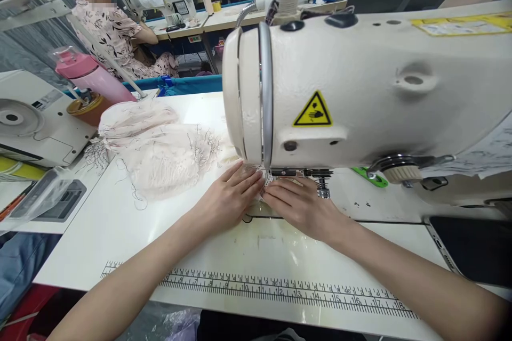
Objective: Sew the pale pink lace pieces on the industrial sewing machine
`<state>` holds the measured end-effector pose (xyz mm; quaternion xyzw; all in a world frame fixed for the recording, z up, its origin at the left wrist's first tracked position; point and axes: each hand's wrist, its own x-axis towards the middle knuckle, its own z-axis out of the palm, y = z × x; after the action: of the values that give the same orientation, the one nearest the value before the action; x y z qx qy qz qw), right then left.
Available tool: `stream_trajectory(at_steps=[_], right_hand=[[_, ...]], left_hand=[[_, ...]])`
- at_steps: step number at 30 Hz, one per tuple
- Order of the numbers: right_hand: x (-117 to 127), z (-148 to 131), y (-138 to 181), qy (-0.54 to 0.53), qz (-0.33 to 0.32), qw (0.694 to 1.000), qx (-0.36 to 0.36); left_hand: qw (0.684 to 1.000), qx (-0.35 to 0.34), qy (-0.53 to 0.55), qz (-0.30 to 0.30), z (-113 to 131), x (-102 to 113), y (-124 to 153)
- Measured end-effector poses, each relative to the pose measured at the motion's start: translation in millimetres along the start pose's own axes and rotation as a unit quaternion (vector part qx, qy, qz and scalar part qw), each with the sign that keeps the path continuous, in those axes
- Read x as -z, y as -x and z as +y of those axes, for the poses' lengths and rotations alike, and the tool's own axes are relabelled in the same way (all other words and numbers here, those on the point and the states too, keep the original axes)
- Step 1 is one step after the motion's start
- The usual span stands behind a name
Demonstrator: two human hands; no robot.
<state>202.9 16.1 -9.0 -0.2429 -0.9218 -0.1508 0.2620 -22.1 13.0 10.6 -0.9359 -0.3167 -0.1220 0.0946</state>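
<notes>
- Fingers (248,178) of the left hand (230,197) are laid out flat and close together, pressed palm-down on the pale fabric (160,154); nothing is gripped, only held down.
- At far left, a second machine (36,122) is seen on the table (100,234), with a brown-and-gold spool (86,106) and a pink bottle (92,77) just behind it.
- A clear plastic piece (48,194) is noted lying at the table's left edge.
- The fabric is bunched in a heap left of centre; loose dark threads are seen along its edges. Its near end is drawn under the head of the sewing machine (360,90), where both hands meet.
- Behind, at upper left, a seated person (112,32) in a printed garment is seen at another workstation.
- The right hand (306,208) is placed flat just beside the left, fingertips touching or nearly touching it, fingers extended toward the presser foot (322,184); nothing is grasped.
- The needle area itself is hidden by the machine head, so the exact stitch point cannot be told.
- A yellow warning label (312,110) is fixed to the machine's face.
- A printed ruler scale (280,293) is run along the table's near edge, beneath both forearms.
- At far right, a dark panel (476,250) is set at the table edge.
</notes>
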Motion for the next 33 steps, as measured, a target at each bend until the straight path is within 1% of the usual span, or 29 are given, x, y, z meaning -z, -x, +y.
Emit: stream_trajectory(at_steps=[4, 9, 12, 18, 23, 26, 29, 33], right_hand=[[-1.8, -0.7, 2.2, -0.007, 0.006, 1.0, -0.011], [-2.8, -0.6, 2.1, -0.014, -0.006, 1.0, -0.027], [-0.2, 0.6, 0.5, -0.02, -0.016, 0.999, -0.03], [8.0, 2.6, 1.0, 0.001, -0.031, 0.999, -0.035], [10.9, 4.4, 2.5, 0.086, -0.018, 0.995, -0.044], [8.5, 8.7, 4.3, 0.121, 0.003, 0.993, -0.02], [5.1, 12.8, 6.4, 0.131, 0.032, 0.991, -0.002], [3.1, 13.9, 7.2, 0.112, 0.03, 0.993, -0.03]], left_hand=[[1.0, 0.01, -0.006, -0.002, 3.9, 1.5, -1.0], [1.0, 0.025, -0.019, -0.003, 7.7, -0.3, -1.5], [0.999, 0.037, -0.033, -0.001, 12.1, -2.4, -1.7], [0.997, 0.047, -0.063, 0.017, 21.3, -5.9, -2.4], [0.995, 0.06, -0.072, 0.016, 27.1, -5.9, -3.8], [0.995, 0.059, -0.084, 0.016, 29.3, -5.4, -4.1], [0.994, 0.058, -0.093, 0.02, 30.3, -4.7, -3.7], [0.993, 0.062, -0.092, 0.029, 30.7, -4.4, -3.4]])
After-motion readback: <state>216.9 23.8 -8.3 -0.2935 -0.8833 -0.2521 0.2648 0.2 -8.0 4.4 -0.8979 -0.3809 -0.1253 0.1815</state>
